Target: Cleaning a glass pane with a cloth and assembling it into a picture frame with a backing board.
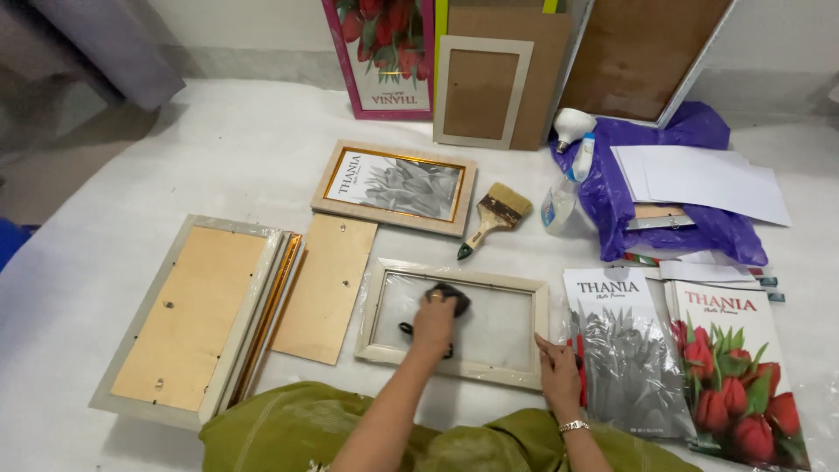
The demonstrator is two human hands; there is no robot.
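1. On the far left, a large frame [188, 319] is lying face down on the white sheet [218, 166], with a loose brown backing board [325, 288] lying just beside it.
2. The left hand [434, 322] is pressing a dark cloth [452, 299] onto the glass of the pale wooden frame [454, 322], fingers curled down over the cloth and gripping it.
3. The right hand [558, 374] is resting flat, fingers spread narrowly, on the frame's lower right corner and holding nothing.
4. Judging from this, wiping is going best with light, even pressure and overlapping strokes reaching the corners, while the bracing hand keeps to the wood and off the glass.
5. Above, a framed grey flower print [395, 186] and a paintbrush [494, 218] are lying near the frame, apart from it.
6. A spray bottle [562, 188] is lying tilted against the purple bag [699, 218]; its liquid level is too small to tell.
7. The bag is carrying white sheets [708, 179] on top; what is inside is hidden.
8. At the right, grey and red flower prints [682, 358] are lying stacked.
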